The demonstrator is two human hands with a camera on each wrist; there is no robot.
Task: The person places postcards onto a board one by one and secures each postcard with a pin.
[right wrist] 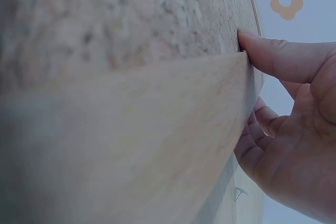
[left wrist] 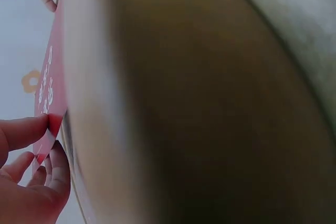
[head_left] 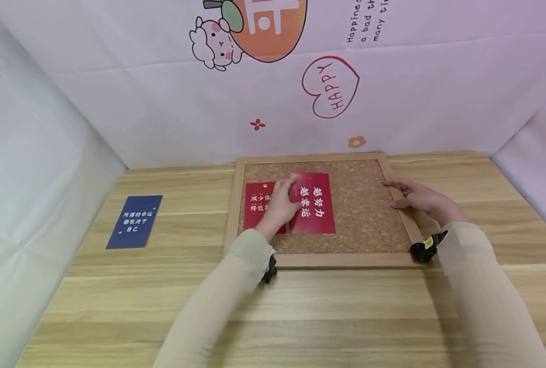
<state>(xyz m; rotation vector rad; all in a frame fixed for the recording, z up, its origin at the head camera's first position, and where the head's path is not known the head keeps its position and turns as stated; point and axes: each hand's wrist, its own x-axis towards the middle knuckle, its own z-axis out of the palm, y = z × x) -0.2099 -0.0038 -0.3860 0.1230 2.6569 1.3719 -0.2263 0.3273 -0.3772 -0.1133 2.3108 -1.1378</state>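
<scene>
A wood-framed cork board (head_left: 365,214) lies on the table. My left hand (head_left: 279,204) pinches the near-left edge of a red card (head_left: 321,204) with white characters, over the board's middle; the left wrist view shows the card (left wrist: 59,72) tilted, thumb and fingertips at its corner. Under that hand, partly hidden, is another red card (head_left: 252,220) with a pin (head_left: 265,185) at its top. My right hand (head_left: 422,199) grips the board's right frame bar, one digit over the bar and the other fingers along its outer side in the right wrist view.
A blue card (head_left: 135,222) with white characters lies on the table to the left of the board. A thumbtack (right wrist: 241,192) rests on the table beside the right hand. Behind the board rises a white printed cloth (head_left: 172,112), with more white cloth at both sides.
</scene>
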